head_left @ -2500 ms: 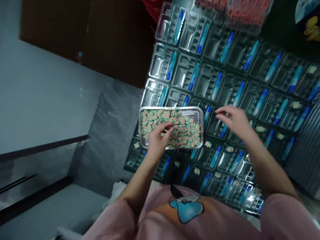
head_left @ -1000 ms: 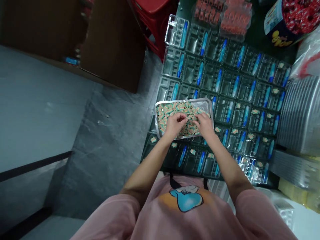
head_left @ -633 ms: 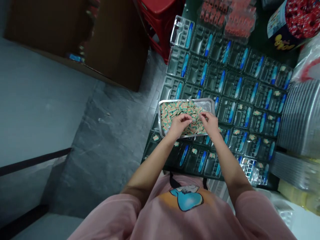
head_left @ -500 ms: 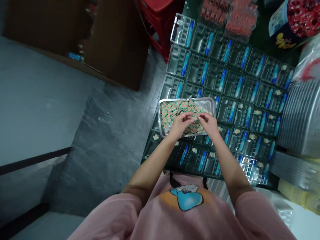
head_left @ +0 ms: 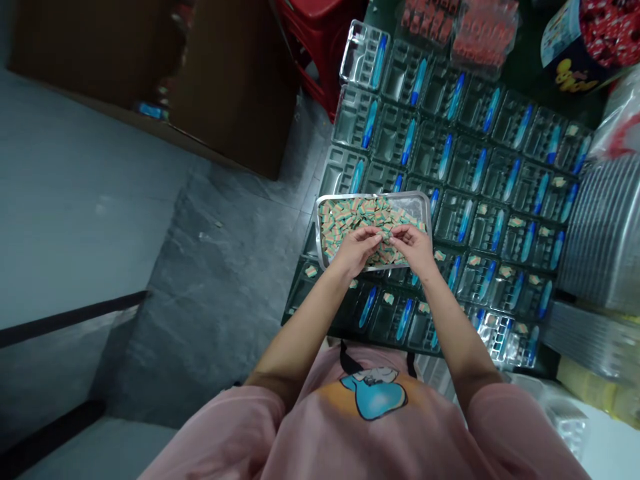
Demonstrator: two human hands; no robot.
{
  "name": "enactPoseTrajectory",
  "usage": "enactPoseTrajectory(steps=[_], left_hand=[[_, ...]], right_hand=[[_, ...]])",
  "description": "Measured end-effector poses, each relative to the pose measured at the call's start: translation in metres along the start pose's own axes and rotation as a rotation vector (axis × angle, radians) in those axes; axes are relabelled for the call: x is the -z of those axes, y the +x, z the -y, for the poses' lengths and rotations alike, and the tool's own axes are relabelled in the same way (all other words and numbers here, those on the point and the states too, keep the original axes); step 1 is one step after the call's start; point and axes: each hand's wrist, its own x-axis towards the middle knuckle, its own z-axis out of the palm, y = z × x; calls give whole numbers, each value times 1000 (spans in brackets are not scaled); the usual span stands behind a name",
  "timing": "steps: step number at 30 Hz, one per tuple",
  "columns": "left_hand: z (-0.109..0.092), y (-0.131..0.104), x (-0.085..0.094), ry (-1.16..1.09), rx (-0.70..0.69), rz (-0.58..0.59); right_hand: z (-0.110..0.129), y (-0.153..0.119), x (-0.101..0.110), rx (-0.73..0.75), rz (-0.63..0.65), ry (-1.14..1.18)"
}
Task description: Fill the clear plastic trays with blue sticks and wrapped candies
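A metal tray (head_left: pixel 424 203) full of small striped orange, green and cream pieces (head_left: pixel 343 217) rests on top of rows of clear plastic trays. Over its front middle, my left hand (head_left: pixel 359 248) is closed in a pinch on a small striped piece. Close beside it on the right, my right hand (head_left: pixel 413 245) pinches with thumb and forefinger at the same spot, the fingertips nearly touching; what it holds is too small to make out. Around them, the plastic trays (head_left: pixel 453 217) each carry a blue pen (head_left: pixel 465 222), and several also hold striped pieces (head_left: pixel 475 261).
Stacked clear trays (head_left: pixel 597 233) stand at the right edge. Packs of red items (head_left: pixel 485 37) and a tub (head_left: pixel 570 50) with red contents are at the back. A red stool (head_left: pixel 320 60) and a cardboard box (head_left: pixel 240 87) lie beyond the table's left side.
Both hands have shifted slightly left over the metal tray, their fingertips still close together. The camera view has moved a little.
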Motion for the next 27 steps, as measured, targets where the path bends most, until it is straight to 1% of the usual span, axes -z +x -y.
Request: enactPoseTrajectory(steps=[4, 6, 9, 13, 16, 18, 21, 23, 25, 27], left_hand=[[-2, -5, 2, -112, 122, 32], [-2, -8, 2, -126, 148, 40], [0, -11, 1, -111, 135, 28], [4, -13, 1, -84, 84, -34], [8, -17, 4, -67, 61, -60], [11, -21, 8, -59, 59, -68], [16, -27, 15, -69, 67, -96], [17, -29, 19, -100, 78, -118], [17, -31, 22, -139, 100, -129], [15, -31, 24, -177, 130, -128]], right_hand=[[2, 0, -4, -59, -99, 24], [3, -1, -7, -73, -128, 27], [3, -6, -11, -66, -117, 24], [2, -14, -15, -66, -89, 0], [-2, -22, -19, -57, -81, -32], [-6, -29, -21, -43, -53, -64], [-8, -38, -24, 1, -11, -174], [-6, -38, -23, 53, 18, -292], [-3, -31, -17, 123, 32, -428], [-1, -18, -10, 202, 11, -577]])
